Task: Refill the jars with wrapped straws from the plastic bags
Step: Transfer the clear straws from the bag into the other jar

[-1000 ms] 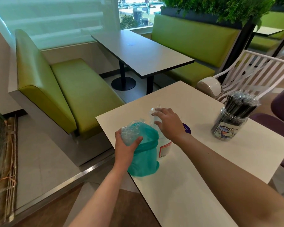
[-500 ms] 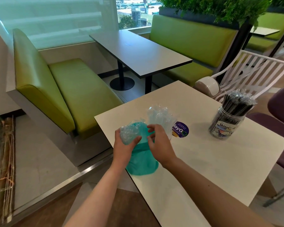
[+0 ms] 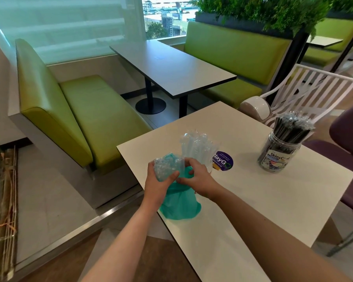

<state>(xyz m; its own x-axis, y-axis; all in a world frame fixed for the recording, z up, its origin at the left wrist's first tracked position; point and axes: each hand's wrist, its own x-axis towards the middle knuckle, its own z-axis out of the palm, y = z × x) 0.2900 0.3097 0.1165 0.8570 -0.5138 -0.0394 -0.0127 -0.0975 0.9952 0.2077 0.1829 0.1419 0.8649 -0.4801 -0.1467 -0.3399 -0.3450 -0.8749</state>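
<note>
The teal plastic bag (image 3: 179, 202) sits at lower centre of the frame on the near left corner of the white table (image 3: 273, 200), its open mouth bunched up around a clump of clear-wrapped straws (image 3: 167, 165). The left hand (image 3: 159, 184) has its fingers and thumb curled round the bag's neck and that clump, holding both; the right hand (image 3: 198, 180) pinches the teal film just beside the left thumb, fingers curled narrow on the plastic. The step in hand looks like drawing a bundle out of the bag, and it would go best with the left hand keeping the neck steady while the right peels the film down and away, so the straws come out together rather than catching and scattering. The wrappers look thin, crinkly and slippery, so a firm hold low on the bundle seems wise. Just behind the hands a jar of clear-wrapped straws (image 3: 198, 147) stands upright, its body largely hidden by the right hand, so how full it is cannot be told. Beside it lies a round purple sticker (image 3: 222, 160). Further right, well apart, stands a clear jar of black wrapped straws (image 3: 281, 151), packed full. Green benches (image 3: 80, 110) fill the upper left.
</note>
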